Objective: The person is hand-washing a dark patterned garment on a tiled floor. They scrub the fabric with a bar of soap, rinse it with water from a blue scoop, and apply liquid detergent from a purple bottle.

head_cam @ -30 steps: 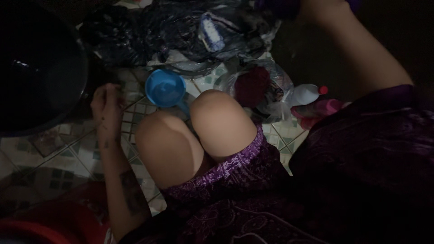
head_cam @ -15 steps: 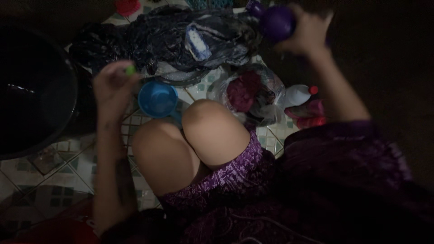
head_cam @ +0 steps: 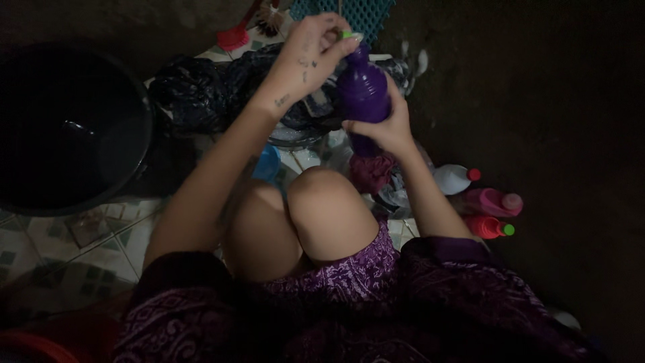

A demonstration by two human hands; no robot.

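Seen from above in dim light: purple bottle (head_cam: 364,94) held upright over a tiled floor (head_cam: 101,235), above 2 bare knees (head_cam: 302,215). Right hand (head_cam: 383,128) wrapped around the bottle's lower body. Left hand (head_cam: 312,50) closed at the bottle's neck, fingertips pinching a small green cap (head_cam: 347,35) at its top. Just below the bottle, a dark red cloth (head_cam: 371,171) in a clear bag. Partly hidden behind the left forearm, a blue scoop (head_cam: 269,163) on the tiles. At left, a large black tub (head_cam: 67,128). Beyond the hands, a heap of black plastic bags (head_cam: 195,87), a red brush (head_cam: 235,37) and a teal mat (head_cam: 363,10). To the right, near the wall, 3 more bottles lying on the floor: white with a red cap (head_cam: 453,178), pink (head_cam: 494,200), and red with a green cap (head_cam: 489,227). Purple patterned garment (head_cam: 363,282) across the lap.
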